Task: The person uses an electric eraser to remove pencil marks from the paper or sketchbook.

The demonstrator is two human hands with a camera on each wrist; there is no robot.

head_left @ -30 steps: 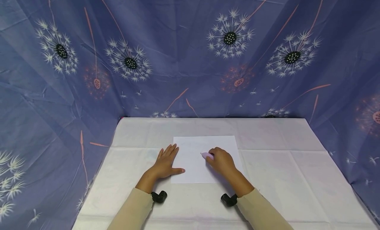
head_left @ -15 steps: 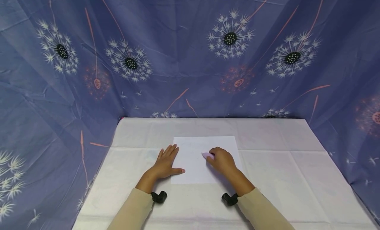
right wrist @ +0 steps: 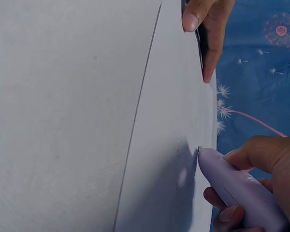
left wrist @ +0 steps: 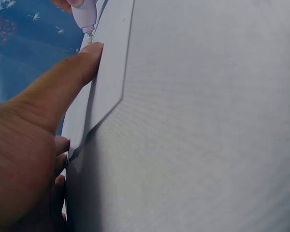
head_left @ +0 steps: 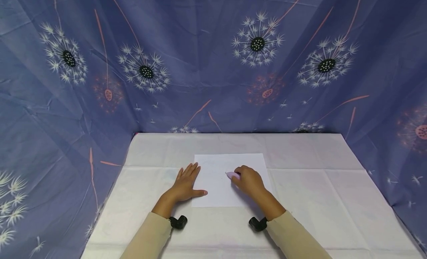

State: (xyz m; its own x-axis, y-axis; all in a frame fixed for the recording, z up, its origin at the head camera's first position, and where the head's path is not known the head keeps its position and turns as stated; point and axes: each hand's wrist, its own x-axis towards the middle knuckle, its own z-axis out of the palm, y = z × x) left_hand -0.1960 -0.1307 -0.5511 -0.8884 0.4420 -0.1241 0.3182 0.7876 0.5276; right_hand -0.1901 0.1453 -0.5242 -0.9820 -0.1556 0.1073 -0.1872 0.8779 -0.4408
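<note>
A sheet of white paper [head_left: 213, 164] lies on the table, and my left hand [head_left: 185, 185] rests on its left side with fingers spread and thumb stretched inward. My right hand [head_left: 251, 182] grips a chunky lavender electric eraser [right wrist: 241, 191] over the right half of the sheet. Its narrow metal tip [right wrist: 199, 150] points left, right at the paper. Small dark specks show on the paper near the tip in the right wrist view. From the left wrist, my thumb [left wrist: 82, 65] appears pressed on the sheet, with the eraser's tip just beyond it.
A white cloth [head_left: 307, 199] with fold creases covers the table. Blue curtains [head_left: 200, 58] printed with dandelions hang behind it and at both sides. Black wrist straps with camera mounts [head_left: 179, 222] sit at the beige sleeves [head_left: 148, 235].
</note>
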